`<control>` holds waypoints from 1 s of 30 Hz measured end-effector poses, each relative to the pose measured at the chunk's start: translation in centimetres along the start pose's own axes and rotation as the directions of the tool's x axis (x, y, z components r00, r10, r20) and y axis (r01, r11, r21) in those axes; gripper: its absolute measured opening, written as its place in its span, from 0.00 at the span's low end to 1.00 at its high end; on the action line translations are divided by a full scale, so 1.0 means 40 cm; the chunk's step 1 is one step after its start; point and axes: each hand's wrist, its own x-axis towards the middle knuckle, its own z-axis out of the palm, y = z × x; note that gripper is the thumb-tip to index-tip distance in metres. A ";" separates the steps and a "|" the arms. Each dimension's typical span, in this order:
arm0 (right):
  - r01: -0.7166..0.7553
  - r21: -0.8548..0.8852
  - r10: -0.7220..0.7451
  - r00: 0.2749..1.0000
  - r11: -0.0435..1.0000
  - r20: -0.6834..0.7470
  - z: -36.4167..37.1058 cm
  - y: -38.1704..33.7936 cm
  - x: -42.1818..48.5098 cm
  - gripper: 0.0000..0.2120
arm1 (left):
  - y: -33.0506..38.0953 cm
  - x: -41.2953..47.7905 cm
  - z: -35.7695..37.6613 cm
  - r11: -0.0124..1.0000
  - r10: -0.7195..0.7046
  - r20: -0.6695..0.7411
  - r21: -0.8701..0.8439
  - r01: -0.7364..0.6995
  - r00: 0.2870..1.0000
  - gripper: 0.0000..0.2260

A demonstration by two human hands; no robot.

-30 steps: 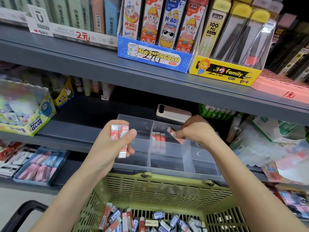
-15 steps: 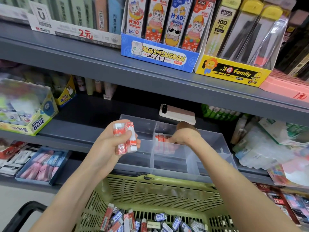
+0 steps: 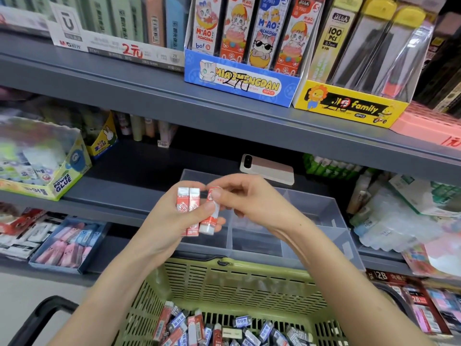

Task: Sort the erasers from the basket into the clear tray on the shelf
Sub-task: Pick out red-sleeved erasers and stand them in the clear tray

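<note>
Pinched at the top by the right hand, thumb and fingertip tight together on it: one red-and-white eraser, tilted a little, near the middle of the frame. Low end of it tucked against the left hand. Curled round two more red erasers, side by side and upright, with the thumb pressed across them: the left fingers. Just behind both hands, the clear tray on the gray shelf, split into little boxes. Below the hands, at the bottom of the frame, a green basket with lots of loose erasers inside, red ones and blue ones. Behind the tray, a pink phone lying flat.
</note>
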 end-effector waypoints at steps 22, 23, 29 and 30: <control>-0.438 -0.728 -0.178 0.780 0.528 -0.600 -0.149 0.203 -0.032 0.08 | -0.013 0.003 -0.011 0.995 0.029 0.004 0.093 -0.029 1.000 0.18; -0.433 -0.729 -0.164 0.791 0.530 -0.589 -0.144 0.207 -0.031 0.08 | -0.012 0.003 -0.011 0.996 0.030 0.004 0.090 -0.030 1.000 0.18; -0.452 -0.728 0.198 0.889 0.515 -0.412 -0.182 0.199 -0.036 0.17 | -0.009 0.003 -0.005 0.997 0.022 -0.001 0.070 -0.022 1.000 0.19; -0.457 -0.738 0.268 0.889 0.496 -0.371 -0.185 0.198 -0.035 0.21 | -0.007 0.002 -0.004 0.999 0.016 0.000 0.048 -0.016 1.000 0.19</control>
